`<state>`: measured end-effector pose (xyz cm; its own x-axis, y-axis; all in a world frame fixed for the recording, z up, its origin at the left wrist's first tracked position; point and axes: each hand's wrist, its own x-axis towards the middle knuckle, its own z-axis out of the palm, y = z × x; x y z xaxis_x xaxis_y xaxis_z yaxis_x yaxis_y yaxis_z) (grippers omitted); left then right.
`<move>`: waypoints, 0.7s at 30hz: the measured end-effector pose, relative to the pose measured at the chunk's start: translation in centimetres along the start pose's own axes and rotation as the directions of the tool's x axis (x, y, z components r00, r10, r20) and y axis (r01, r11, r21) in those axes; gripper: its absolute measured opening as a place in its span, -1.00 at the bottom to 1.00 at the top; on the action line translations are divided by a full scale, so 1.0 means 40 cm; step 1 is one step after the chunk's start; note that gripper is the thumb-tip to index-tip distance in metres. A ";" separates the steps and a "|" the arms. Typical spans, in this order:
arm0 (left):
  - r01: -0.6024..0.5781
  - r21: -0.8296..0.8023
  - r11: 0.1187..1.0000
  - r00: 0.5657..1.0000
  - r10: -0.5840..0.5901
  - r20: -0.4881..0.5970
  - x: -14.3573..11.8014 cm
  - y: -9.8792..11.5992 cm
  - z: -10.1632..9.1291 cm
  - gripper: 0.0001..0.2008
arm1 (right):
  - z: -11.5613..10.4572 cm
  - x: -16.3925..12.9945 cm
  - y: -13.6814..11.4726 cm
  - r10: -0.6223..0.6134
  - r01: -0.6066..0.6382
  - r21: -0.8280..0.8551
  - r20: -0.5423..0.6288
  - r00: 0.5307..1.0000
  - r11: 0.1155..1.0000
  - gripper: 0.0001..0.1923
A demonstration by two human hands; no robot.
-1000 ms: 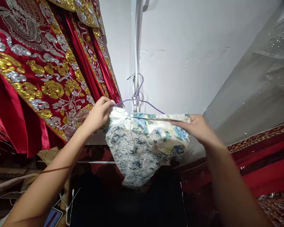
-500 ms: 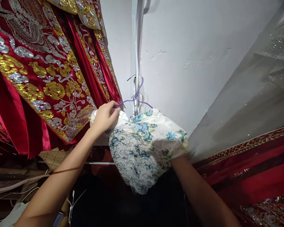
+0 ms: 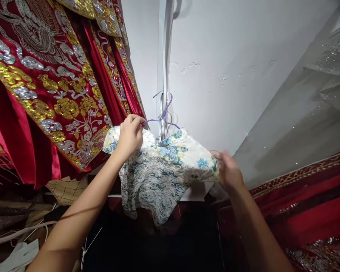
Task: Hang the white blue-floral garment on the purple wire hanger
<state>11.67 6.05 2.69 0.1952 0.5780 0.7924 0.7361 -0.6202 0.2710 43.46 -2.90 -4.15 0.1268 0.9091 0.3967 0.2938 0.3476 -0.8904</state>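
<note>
A short-sleeved blouse [image 3: 158, 177], white with blue and yellow flowers, hangs on a thin purple clothes hanger [image 3: 164, 116] whose hook points up. My left hand [image 3: 131, 134] is closed around the hanger's left arm at the blouse's neckline, its fingertips curled over the top. The other side of the hanger shows its bare arm running into the collar. At the right sleeve's outer edge, my right hand [image 3: 231, 172] has its fingers bent against the fabric, slightly smeared by motion; they appear to pinch the sleeve. The blouse's lower part hangs loose and wrinkled.
Red garments with gold and silver embroidery [image 3: 66, 109] hang close on the left. A white wall [image 3: 215, 75] with a vertical white rail [image 3: 163, 49] is ahead. Translucent plastic covering [image 3: 303, 113] and red fabric [image 3: 314, 204] flank the right side.
My right hand has come out from under the right sleeve to its outer edge. The blouse's lower part has swung left, and its left sleeve is more spread out.
</note>
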 end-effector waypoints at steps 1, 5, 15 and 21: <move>0.000 -0.013 1.000 1.000 0.000 -0.008 0.007 0.009 0.006 -0.71 | -0.007 -0.004 -0.016 0.037 -0.038 0.019 0.012 0.999 0.999 -0.47; -0.063 -0.039 0.997 0.996 0.060 -0.073 0.040 0.072 0.007 -0.73 | -0.018 -0.004 -0.084 0.069 -0.050 0.113 -0.171 0.983 0.992 -0.62; 0.012 -0.249 0.968 0.996 0.011 0.088 0.046 0.212 -0.123 -0.72 | 0.030 -0.237 -0.221 -0.071 0.069 -0.059 -0.039 0.997 0.996 -0.73; 0.081 -0.405 0.911 0.959 0.040 0.282 0.012 0.194 -0.208 -0.65 | 0.010 -0.185 -0.199 -0.348 0.421 -0.069 0.453 0.821 0.904 -0.60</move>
<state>12.09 -2.92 9.72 0.3993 0.6787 0.6164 0.4235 -0.7329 0.5325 39.79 -12.29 -0.09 -0.4271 0.7293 0.5345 0.3849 0.6816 -0.6224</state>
